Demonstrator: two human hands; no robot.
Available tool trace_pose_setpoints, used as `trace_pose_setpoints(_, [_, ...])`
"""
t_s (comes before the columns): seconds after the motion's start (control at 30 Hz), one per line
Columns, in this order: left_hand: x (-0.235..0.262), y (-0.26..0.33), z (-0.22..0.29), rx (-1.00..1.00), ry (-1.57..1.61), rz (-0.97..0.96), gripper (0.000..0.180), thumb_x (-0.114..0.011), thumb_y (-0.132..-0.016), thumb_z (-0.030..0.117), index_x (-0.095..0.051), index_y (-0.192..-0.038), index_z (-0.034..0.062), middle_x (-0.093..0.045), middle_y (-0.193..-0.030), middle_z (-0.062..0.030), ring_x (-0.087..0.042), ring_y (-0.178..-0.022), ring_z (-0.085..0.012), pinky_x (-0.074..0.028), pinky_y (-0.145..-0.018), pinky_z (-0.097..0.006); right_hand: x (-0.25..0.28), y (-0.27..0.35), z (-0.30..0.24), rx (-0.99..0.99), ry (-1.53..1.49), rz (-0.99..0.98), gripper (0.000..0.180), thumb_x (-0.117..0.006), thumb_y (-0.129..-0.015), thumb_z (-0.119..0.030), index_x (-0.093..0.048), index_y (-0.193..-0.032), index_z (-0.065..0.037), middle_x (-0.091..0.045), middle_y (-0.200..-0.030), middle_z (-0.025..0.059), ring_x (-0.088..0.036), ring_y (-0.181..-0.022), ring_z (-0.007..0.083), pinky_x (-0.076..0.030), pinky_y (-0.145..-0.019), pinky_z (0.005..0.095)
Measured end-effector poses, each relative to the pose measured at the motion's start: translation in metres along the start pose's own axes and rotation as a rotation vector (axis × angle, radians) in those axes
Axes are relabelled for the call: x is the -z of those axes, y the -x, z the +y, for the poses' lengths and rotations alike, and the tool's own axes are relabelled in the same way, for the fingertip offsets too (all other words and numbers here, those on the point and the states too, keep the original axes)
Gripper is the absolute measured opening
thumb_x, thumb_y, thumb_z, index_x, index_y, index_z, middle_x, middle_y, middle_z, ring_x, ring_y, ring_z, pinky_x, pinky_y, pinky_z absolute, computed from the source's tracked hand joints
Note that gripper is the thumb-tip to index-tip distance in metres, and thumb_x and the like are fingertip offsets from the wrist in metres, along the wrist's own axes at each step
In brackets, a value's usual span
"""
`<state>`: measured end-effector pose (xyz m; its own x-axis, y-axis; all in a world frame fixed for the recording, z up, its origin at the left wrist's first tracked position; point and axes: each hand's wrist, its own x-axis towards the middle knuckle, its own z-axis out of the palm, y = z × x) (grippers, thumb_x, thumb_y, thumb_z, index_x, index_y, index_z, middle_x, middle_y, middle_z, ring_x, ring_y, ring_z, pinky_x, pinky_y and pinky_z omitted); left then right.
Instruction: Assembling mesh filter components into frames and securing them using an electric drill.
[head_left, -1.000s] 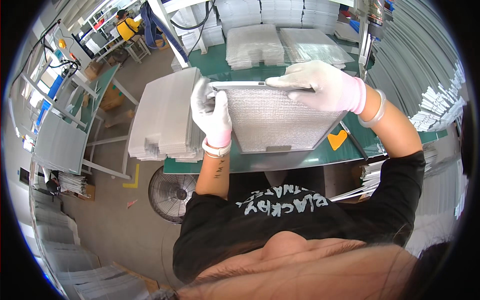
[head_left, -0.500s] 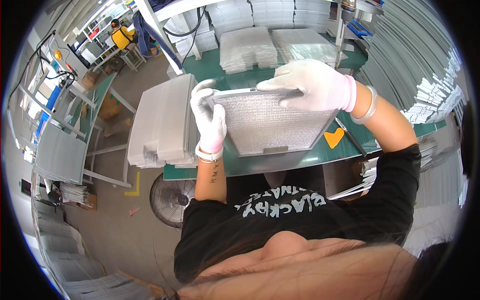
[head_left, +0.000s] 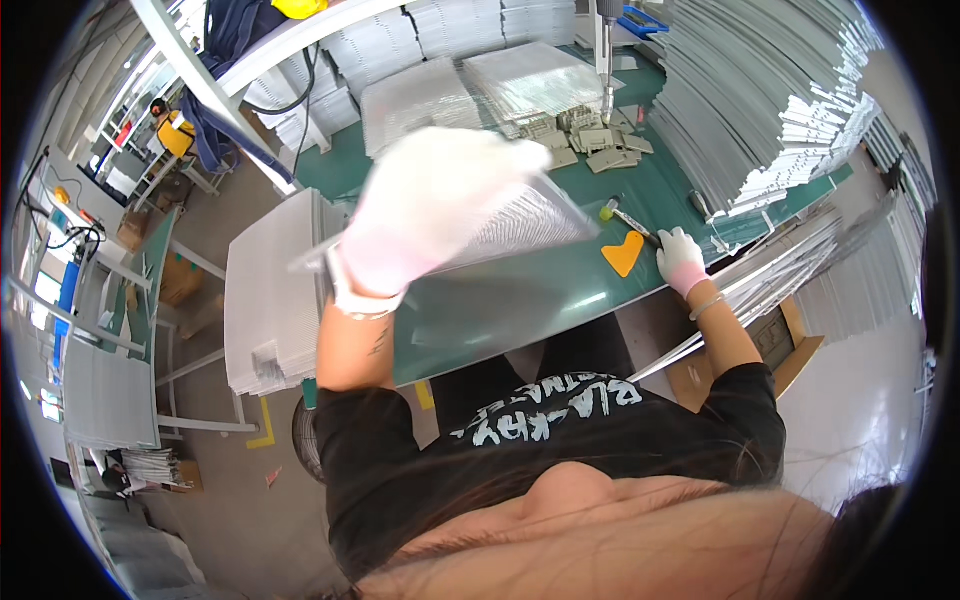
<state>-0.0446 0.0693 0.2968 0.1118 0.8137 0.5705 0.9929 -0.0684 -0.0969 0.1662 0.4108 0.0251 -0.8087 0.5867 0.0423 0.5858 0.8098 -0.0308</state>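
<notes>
My left hand [head_left: 430,210], in a white glove, is raised close to the camera and blurred. It grips a grey metal mesh panel [head_left: 525,225] by its left edge and holds it tilted above the green table [head_left: 520,300]. My right hand [head_left: 682,260], also gloved, rests low on the table's right front edge with nothing in it. Its fingertips lie just beside an orange triangular piece [head_left: 622,252] and a thin marker [head_left: 632,222].
A stack of mesh panels [head_left: 270,290] sits on a stand to the left of the table. Small tan parts [head_left: 590,135] and more panel stacks [head_left: 420,95] lie at the back. Tall piles of metal strips [head_left: 760,100] stand right. A person in yellow [head_left: 172,125] works far left.
My right hand let go of the panel and dropped to the table's right edge. My left hand alone lifted the panel up toward the camera and leftward.
</notes>
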Motion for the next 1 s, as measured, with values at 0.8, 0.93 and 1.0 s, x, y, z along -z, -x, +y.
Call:
trace_pose_setpoints(0.8, [-0.157, -0.012, 0.032, 0.261, -0.193, 0.436, 0.035, -0.078, -0.066, 0.042, -0.055, -0.073, 0.0160, -0.048, -0.067, -0.0014, -0.051, -0.066, -0.0219, -0.038, -0.065, -0.039, 0.227, 0.087, -0.037, 0.717, -0.291, 0.363, 0.058, -0.065, -0.086, -0.006, -0.048, -0.142, -0.008, -0.066, -0.092, 0.0145, -0.062, -0.064, 0.0269, -0.052, -0.064, 0.0359])
trace_pose_setpoints(0.93, [-0.159, -0.010, 0.028, 0.257, -0.210, 0.466, 0.035, -0.078, -0.065, 0.041, -0.055, -0.072, 0.0164, -0.047, -0.068, -0.0012, -0.050, -0.066, -0.0217, -0.037, -0.066, -0.039, 0.237, 0.089, -0.038, 0.683, -0.345, 0.271, 0.057, -0.062, -0.089, -0.005, -0.046, -0.144, -0.010, -0.067, -0.093, 0.0150, -0.059, -0.063, 0.0225, -0.050, -0.058, 0.0325])
trace_pose_setpoints(1.0, [-0.158, -0.007, 0.030, 0.255, -0.207, 0.475, 0.034, -0.078, -0.064, 0.040, -0.055, -0.072, 0.0165, -0.047, -0.068, -0.0012, -0.050, -0.066, -0.0216, -0.037, -0.066, -0.039, 0.233, 0.095, -0.035, 0.566, -0.728, 0.324, 0.050, -0.053, -0.099, -0.012, -0.041, -0.147, -0.005, -0.069, -0.096, 0.0112, -0.053, -0.061, 0.0132, -0.048, -0.058, 0.0280])
